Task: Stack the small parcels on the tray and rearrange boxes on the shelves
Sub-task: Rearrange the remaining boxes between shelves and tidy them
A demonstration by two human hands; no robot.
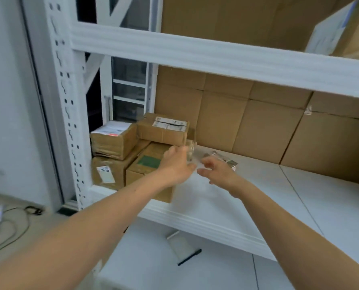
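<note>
Fingers (pixel 174 151) of left hand (pixel 174 165): curled forward at frame centre, tips against a blurred, clear-looking thing (pixel 190 152) at the right edge of the box stack. I cannot tell whether they grip it or only touch it.
Fingers (pixel 209 162) of right hand (pixel 218 174): moderately spread and loosely bent, holding nothing, with the tips just short of the small parcel.
Small parcel (pixel 226 161): shiny-wrapped, lying flat on the shelf board just right of centre, just beyond the right hand and apart from the stack.
Reason for the hand pose: both hands point into the gap between stack and parcel, one on each side. This looks like a two-handed gather to lift the parcel or draw it towards the stack.
Box stack: four cardboard boxes in two layers, left of centre. On top are a white-labelled box (pixel 113 141) and a long labelled box (pixel 164 130); beneath are a tagged box (pixel 109 170) and a green-labelled box (pixel 151 170).
Reason for the stack's place: it is tucked into the shelf's left corner beside the upright (pixel 70 122), probably to leave the board to its right free for sorting.
Shelf board (pixel 279 195): white, running to the right edge of the frame.
Cardboard backing (pixel 258 122): large sheets standing behind the board.
Tray: not in view.
</note>
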